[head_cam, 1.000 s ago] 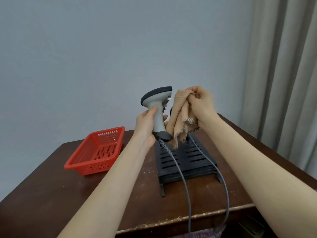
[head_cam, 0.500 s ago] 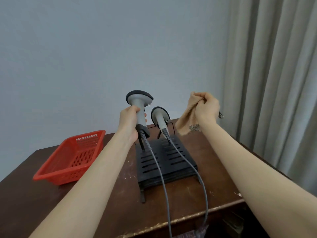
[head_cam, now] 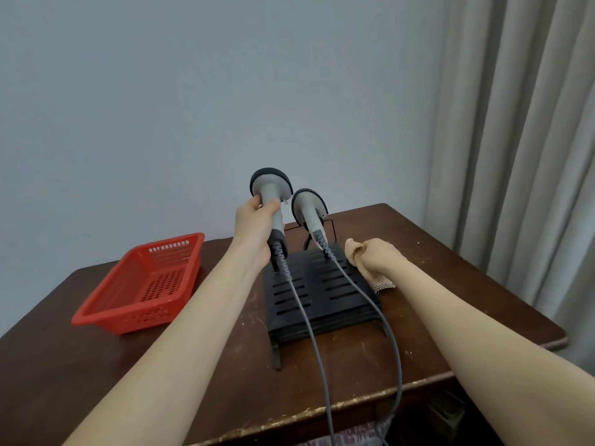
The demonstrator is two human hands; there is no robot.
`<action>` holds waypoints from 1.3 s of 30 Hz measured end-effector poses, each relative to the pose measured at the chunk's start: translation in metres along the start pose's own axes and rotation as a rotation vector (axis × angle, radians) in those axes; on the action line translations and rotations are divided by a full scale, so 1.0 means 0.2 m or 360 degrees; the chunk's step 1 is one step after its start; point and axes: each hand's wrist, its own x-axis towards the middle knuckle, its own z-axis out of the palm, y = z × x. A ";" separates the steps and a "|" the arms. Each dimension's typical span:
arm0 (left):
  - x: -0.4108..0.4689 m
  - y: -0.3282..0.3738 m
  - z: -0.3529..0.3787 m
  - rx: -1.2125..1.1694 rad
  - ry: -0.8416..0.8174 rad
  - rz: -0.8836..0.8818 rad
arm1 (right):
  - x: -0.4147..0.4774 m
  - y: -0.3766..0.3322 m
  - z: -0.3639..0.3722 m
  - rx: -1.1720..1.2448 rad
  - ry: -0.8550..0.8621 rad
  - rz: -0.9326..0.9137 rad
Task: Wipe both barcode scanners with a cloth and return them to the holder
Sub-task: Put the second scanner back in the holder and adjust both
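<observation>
Clenched round the left scanner (head_cam: 269, 196) at mid-frame, the left hand (head_cam: 256, 225) should seat it squarely in the holder (head_cam: 322, 294) — cable clear; right hand (head_cam: 380, 255) grips the cloth (head_cam: 355, 252).

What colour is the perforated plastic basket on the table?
Red; the basket shows clearly in the head view.

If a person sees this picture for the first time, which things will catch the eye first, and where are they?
Two grey barcode scanners stand at the centre: the left hand holds the left scanner; the right scanner rests in the black holder. The right hand presses a tan cloth beside the holder. A red basket sits left.
</observation>
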 end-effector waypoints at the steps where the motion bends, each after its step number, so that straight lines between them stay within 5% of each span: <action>1: 0.00 0.00 0.00 0.0012 -0.0001 0.0002 | -0.01 -0.02 -0.02 -0.0092 0.0100 0.0004; 6: 0.01 0.02 0.00 0.0030 -0.0010 0.0041 | -0.13 -0.28 -0.14 0.0275 0.0752 -0.0433; 10: 0.04 0.08 -0.01 0.0008 0.0002 0.0034 | -0.25 -0.55 -0.16 0.0725 0.0397 -0.0832; 13: 0.09 0.12 -0.01 -0.0032 0.0051 -0.0024 | -0.33 -0.66 -0.13 0.0534 0.0094 -0.0944; 20: 0.09 0.20 -0.05 -0.0219 0.0085 -0.0215 | -0.34 -0.74 -0.08 0.0622 -0.0171 -0.0988; 24: 0.07 0.20 -0.10 -0.0330 -0.0002 -0.0197 | -0.32 -0.75 -0.05 0.0813 -0.0105 -0.0932; 31: 0.19 -0.13 -0.29 0.0485 0.0321 0.0161 | -0.29 -0.72 -0.06 0.0830 0.0152 -0.0796; 39: 0.23 -0.47 -0.21 0.1020 0.0073 0.0097 | -0.27 -0.71 0.00 0.0727 0.0195 -0.0793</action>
